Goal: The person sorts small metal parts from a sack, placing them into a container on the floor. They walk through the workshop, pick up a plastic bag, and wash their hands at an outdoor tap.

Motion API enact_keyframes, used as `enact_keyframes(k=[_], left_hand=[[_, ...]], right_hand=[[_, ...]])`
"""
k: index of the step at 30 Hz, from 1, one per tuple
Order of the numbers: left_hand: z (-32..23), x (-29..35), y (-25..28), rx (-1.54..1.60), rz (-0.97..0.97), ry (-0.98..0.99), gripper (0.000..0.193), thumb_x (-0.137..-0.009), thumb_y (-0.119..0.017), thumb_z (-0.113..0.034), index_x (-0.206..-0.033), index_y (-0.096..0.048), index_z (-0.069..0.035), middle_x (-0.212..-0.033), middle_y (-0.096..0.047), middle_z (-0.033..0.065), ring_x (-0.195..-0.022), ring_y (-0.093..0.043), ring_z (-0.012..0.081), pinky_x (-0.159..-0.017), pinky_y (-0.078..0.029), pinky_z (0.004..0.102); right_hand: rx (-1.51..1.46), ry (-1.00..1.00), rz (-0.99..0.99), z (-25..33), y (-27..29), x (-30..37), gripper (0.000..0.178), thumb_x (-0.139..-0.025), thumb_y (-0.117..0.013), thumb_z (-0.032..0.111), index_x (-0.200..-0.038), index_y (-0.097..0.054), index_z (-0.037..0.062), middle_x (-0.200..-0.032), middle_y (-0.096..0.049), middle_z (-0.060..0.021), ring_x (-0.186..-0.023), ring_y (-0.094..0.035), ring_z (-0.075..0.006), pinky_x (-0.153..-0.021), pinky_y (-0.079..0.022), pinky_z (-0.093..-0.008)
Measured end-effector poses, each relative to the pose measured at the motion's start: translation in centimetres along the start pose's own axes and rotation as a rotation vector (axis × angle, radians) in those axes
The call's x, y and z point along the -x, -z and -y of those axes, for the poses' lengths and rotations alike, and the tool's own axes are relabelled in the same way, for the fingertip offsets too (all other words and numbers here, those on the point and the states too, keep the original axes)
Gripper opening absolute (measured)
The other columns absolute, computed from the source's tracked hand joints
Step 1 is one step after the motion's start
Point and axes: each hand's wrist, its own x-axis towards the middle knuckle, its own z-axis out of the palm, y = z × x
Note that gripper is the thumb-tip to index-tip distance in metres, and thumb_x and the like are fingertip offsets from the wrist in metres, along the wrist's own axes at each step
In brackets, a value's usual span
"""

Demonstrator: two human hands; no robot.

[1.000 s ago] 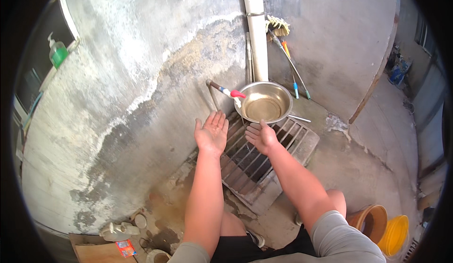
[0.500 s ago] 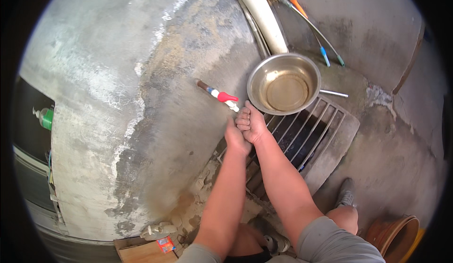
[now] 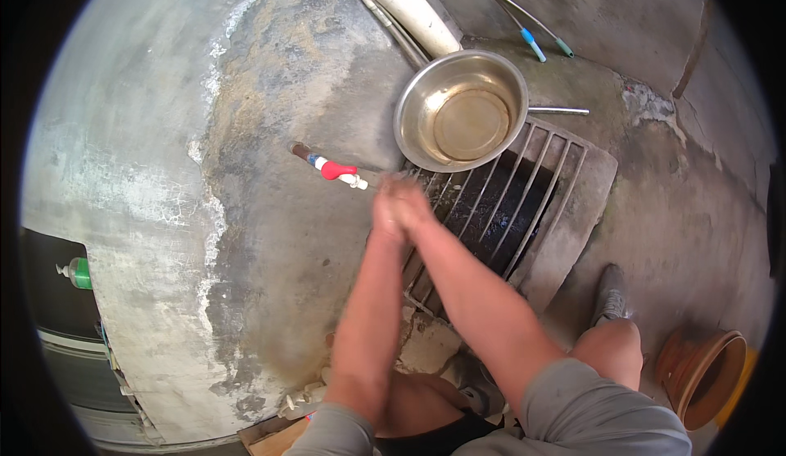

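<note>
My left hand [image 3: 386,212] and my right hand [image 3: 409,204] are pressed against each other just beyond the spout of a wall tap [image 3: 338,171] with a red handle and white body. Motion smears the fingers of both, so their shape is unclear. No object shows between the palms. Below them lies a metal grate [image 3: 485,202] of parallel bars over a dark drain pit, where wet glints show. A round steel basin [image 3: 471,124] rests on the far end of the grate, close beyond my fingertips.
A white pipe [image 3: 409,6] runs down behind the basin. Mop-like handles [image 3: 532,45] lean at the far right wall. A concrete rim [image 3: 577,227] edges the drain. An orange-brown bucket [image 3: 702,378] lies near my shoe [image 3: 609,294]. A green pump bottle [image 3: 78,273] stands far left.
My hands have come from side by side, the right one with curled fingers, to palms pressed together in a blur. The view has shifted, so the tap and basin appear further left.
</note>
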Motion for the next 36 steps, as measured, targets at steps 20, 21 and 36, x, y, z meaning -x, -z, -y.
enact_keyframes(k=[20, 21, 36], left_hand=[[0.2, -0.7, 3.7, 0.146, 0.248, 0.407, 0.051, -0.109, -0.034, -0.040, -0.146, -0.047, -0.008, -0.145, -0.054, 0.0083, -0.132, -0.051, 0.0251, -0.114, -0.038, 0.0389], [-0.1, -0.5, 3.4, 0.109, 0.278, 0.323, 0.050, -0.109, -0.034, -0.040, -0.145, -0.048, -0.008, -0.144, -0.055, 0.0083, -0.131, -0.052, 0.0253, -0.115, -0.038, 0.0391], [-3.4, -1.3, 2.8, 0.182, 0.324, 0.504, 0.061, -0.109, -0.027, -0.046, -0.151, -0.042, -0.004, -0.152, -0.049, 0.0142, -0.139, -0.045, 0.0307, -0.119, -0.031, 0.0431]], right_hand=[[-0.184, 0.046, 0.299, -2.1, 2.1, -2.2, 0.062, -0.107, -0.031, 0.036, -0.144, -0.044, -0.0120, -0.154, -0.035, -0.0355, -0.146, -0.034, -0.0419, -0.123, -0.025, -0.0446], [-0.263, 0.057, 0.303, -2.0, 1.8, -2.1, 0.061, -0.107, -0.032, 0.036, -0.144, -0.043, -0.0105, -0.153, -0.036, -0.0343, -0.145, -0.035, -0.0410, -0.122, -0.026, -0.0446], [0.068, 0.117, 0.336, 2.0, 1.0, 1.0, 0.078, -0.105, -0.029, 0.049, -0.155, -0.023, -0.0103, -0.165, -0.013, -0.0299, -0.154, -0.012, -0.0430, -0.127, -0.012, -0.0473]])
